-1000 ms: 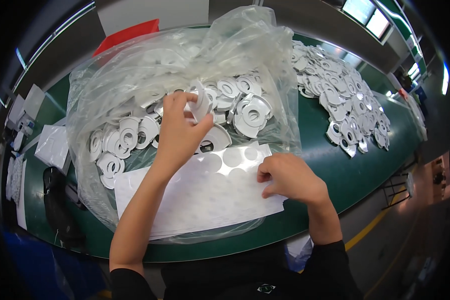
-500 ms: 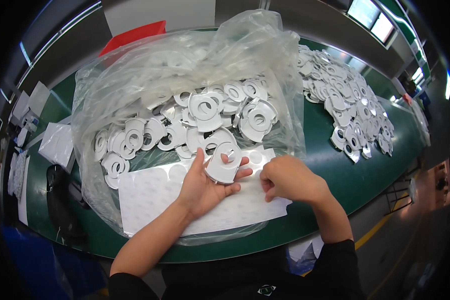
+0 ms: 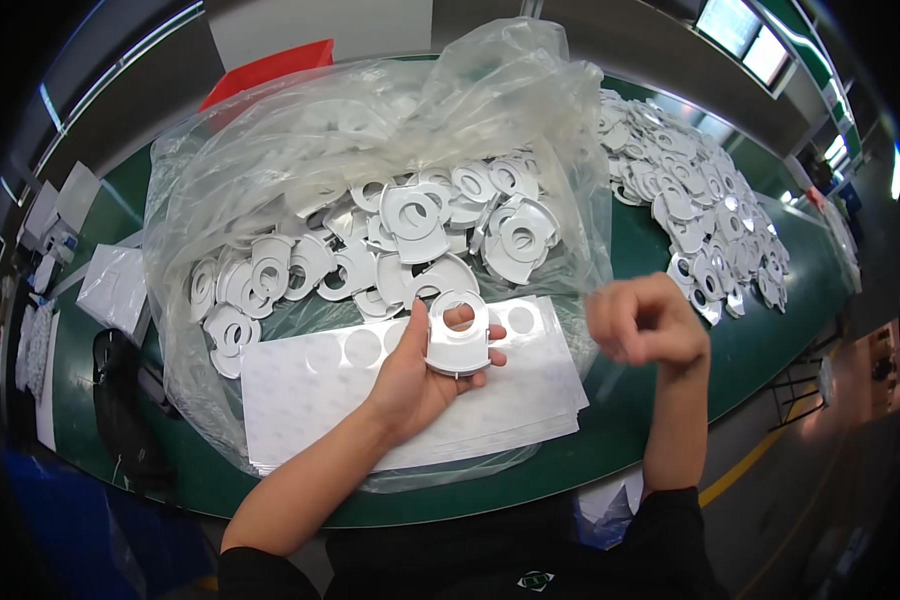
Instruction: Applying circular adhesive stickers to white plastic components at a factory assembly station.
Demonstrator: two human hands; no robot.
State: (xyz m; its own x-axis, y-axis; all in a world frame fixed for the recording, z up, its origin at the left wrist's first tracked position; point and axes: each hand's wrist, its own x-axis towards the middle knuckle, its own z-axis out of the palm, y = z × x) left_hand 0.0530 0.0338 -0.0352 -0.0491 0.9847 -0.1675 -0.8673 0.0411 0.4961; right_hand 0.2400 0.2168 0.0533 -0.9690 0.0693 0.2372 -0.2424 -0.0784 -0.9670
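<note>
Held part: a white part with a round hole, above the sheets and near the front of the bag.
Left hand: clamped on that part, thumb along its left edge, fingertips showing past its right side.
Right hand: well apart from the left, raised over the table to the right of the sheets, fingers curled in; whether it pinches anything, I cannot tell.
Sheets: a pale stack under the left hand, edges slightly uneven, with round marks along the far side.
Bag: clear plastic, its mouth toward the person, partly beneath the stack; similar white parts lie jumbled inside.
Heap: many more loose parts piled right of the bag.
Table: green top, its near edge curving in the fisheye view.
Left end: a black item and a white wrapped package.
Behind: a red bin, a pale panel and, far right, a bright window.
Floor: grey, crossed by a yellow line.
</note>
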